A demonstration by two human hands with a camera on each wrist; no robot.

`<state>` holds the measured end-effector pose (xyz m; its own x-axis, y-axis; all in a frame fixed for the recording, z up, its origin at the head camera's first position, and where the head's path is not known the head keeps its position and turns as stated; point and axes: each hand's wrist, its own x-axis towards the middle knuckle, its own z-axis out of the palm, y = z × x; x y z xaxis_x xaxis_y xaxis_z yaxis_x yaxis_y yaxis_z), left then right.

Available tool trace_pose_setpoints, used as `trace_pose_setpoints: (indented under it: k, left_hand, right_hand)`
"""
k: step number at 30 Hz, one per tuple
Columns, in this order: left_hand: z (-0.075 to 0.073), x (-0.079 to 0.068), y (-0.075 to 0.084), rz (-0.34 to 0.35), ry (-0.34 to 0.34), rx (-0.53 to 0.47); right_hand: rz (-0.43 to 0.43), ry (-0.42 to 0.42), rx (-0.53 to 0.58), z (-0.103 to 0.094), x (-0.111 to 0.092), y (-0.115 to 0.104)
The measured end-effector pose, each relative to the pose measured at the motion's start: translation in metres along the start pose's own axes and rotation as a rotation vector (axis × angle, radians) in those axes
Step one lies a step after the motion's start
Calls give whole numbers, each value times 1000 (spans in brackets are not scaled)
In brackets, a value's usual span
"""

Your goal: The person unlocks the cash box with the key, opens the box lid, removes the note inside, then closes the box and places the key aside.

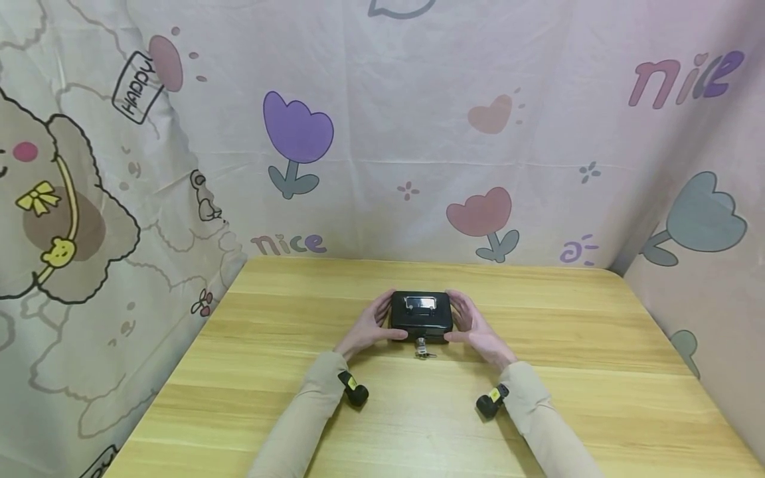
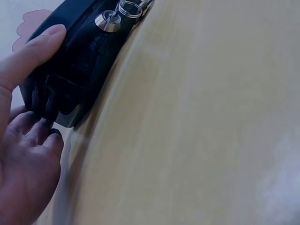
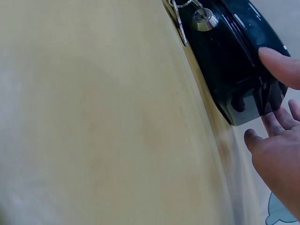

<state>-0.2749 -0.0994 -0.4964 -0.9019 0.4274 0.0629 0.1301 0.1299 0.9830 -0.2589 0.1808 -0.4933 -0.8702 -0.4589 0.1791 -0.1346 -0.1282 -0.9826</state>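
Note:
A small black cash box (image 1: 422,323) with a metal handle on its lid is at the middle of the wooden table. From its front lock (image 2: 108,21) hang keys on a ring (image 1: 425,354). My left hand (image 1: 372,326) holds the box's left end, thumb on the front edge and fingers along the side. At the opposite end my right hand (image 1: 476,330) mirrors this grip, its thumb (image 3: 279,67) against the front edge in the right wrist view. The fingertips toward the back are partly hidden by the box.
Wooden tabletop (image 1: 251,372) stretches around the box and under both forearms. A printed cloth (image 1: 382,133) hangs behind the table's far edge and along its sides. Each sleeve carries a small black wrist camera (image 1: 357,395).

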Motion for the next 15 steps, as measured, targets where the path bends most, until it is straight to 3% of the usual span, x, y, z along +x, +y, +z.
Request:
trace_pose_setpoints:
  k: [5, 10, 15]
  left_hand:
    - [0, 1, -1, 4, 51, -35]
    - [4, 4, 1, -15, 140, -31]
    - [9, 8, 3, 18, 235, -15]
  right_hand:
    - [-5, 15, -54, -5, 1, 1]
    - [45, 65, -68, -8, 4, -3]
    - [114, 133, -55, -6, 9, -7]
